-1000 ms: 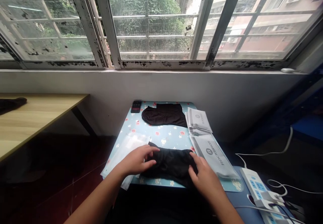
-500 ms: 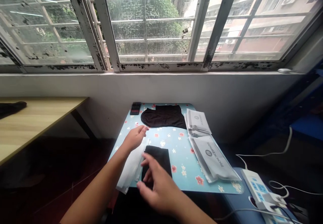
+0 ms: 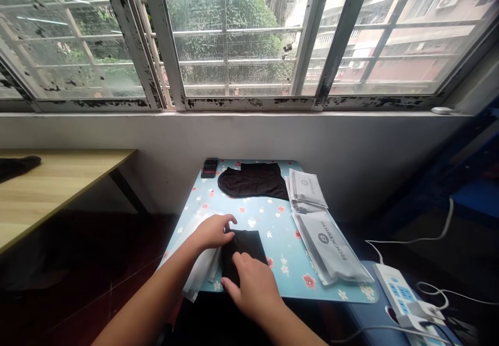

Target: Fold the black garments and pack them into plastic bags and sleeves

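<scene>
A folded black cloth [image 3: 245,240] lies at the near middle of the small floral table. My left hand [image 3: 213,231] is at its upper left corner, thumb and fingers curved with a gap between them. Over the cloth's lower part rests my right hand [image 3: 257,286], thumb at the left edge and fingers apart from it, hiding some of the fabric. Beneath my left wrist and forearm lies a translucent white plastic bag [image 3: 200,273], partly covered. A larger black fabric piece [image 3: 253,180] with a rounded left end is spread flat at the table's far side.
Grey-white packets printed ROCKBROS [image 3: 331,244] lie along the right edge of the floral table [image 3: 288,283], with smaller ones [image 3: 307,189] behind. A small dark object [image 3: 209,168] sits at the far left corner. A power strip [image 3: 401,294] with cables is at right; a wooden table [image 3: 70,184] stands left.
My left hand has moved down and nearer to the folded black cloth's upper corner. My right hand has lowered onto the cloth. The white bag has shifted slightly.
</scene>
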### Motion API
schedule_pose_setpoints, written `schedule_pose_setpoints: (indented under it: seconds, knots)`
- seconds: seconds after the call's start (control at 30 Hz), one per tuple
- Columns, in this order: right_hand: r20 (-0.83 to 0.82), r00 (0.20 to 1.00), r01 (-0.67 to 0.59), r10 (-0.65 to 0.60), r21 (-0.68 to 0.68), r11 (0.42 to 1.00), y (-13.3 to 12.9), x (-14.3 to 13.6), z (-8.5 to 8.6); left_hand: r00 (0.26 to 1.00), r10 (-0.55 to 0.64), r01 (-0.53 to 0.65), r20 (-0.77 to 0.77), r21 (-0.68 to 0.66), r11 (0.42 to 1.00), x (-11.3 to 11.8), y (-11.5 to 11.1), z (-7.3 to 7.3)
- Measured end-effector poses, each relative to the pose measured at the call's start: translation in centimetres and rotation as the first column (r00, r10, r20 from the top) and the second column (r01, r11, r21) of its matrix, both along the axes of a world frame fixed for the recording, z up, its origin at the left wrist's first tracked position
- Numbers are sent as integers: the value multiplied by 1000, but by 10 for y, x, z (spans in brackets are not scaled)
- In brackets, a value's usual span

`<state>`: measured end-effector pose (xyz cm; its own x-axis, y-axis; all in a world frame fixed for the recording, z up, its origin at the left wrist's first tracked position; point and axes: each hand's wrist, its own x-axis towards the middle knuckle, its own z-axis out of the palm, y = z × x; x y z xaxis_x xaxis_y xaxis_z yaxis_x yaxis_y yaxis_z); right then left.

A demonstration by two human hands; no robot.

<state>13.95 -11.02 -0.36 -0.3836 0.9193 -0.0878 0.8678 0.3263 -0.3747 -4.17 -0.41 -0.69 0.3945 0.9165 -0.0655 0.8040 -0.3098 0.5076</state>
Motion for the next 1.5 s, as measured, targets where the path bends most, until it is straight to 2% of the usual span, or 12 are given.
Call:
schedule_pose_setpoints:
  seconds: [0.13, 0.27, 0.47, 0.53, 0.63, 0.8, 0.9, 1.03, 1.13, 1.23, 1.4, 1.5]
  knots:
    - [124, 992, -18, 17, 9, 1000, 13, 23, 6, 999, -37, 38, -33, 20, 999, -5, -15, 5]
    - [143, 987, -73, 68, 35, 997, 29, 54, 11, 999, -50, 50, -6, -21, 999, 3, -38, 9]
    - [51, 957, -289, 286, 56, 956, 22, 80, -3, 998, -15, 15, 69, -9, 1000, 14, -66, 2]
    - [-24, 940, -339, 340, 41, 940, 16, 87, -9, 997, 4, -5, 77, 12, 1000, 10, -72, 0]
    - [-96, 934, -343, 345, 35, 938, 13, 95, -12, 992, 41, -49, 122, 63, 997, 0, -82, -1]
    - [-134, 913, -375, 385, 96, 922, 15, 98, -12, 974, 180, -205, 140, 189, 960, -24, -105, -3]
    - [-255, 902, -315, 348, 161, 935, 22, 97, -15, 959, 273, -284, 79, 215, 935, -37, -118, -9]
    - [-382, 903, -110, 197, 238, 965, 40, 92, -21, 928, 370, -358, -38, 179, 916, -46, -130, -19]
    - [-333, 942, 30, 47, 220, 975, 57, 84, -27, 908, 403, -385, -112, 150, 910, -45, -136, -26]
    - [-265, 962, 113, -67, 162, 980, 71, 74, -32, 903, 409, -389, -131, 154, 908, -43, -137, -30]
    - [-233, 965, 129, -118, 32, 991, 88, 60, -31, 911, 405, -386, -80, 180, 905, -54, -131, -27]
    - [-254, 963, 89, -85, 6, 996, 94, 58, -27, 891, 453, -422, -34, 305, 854, -62, -117, -18]
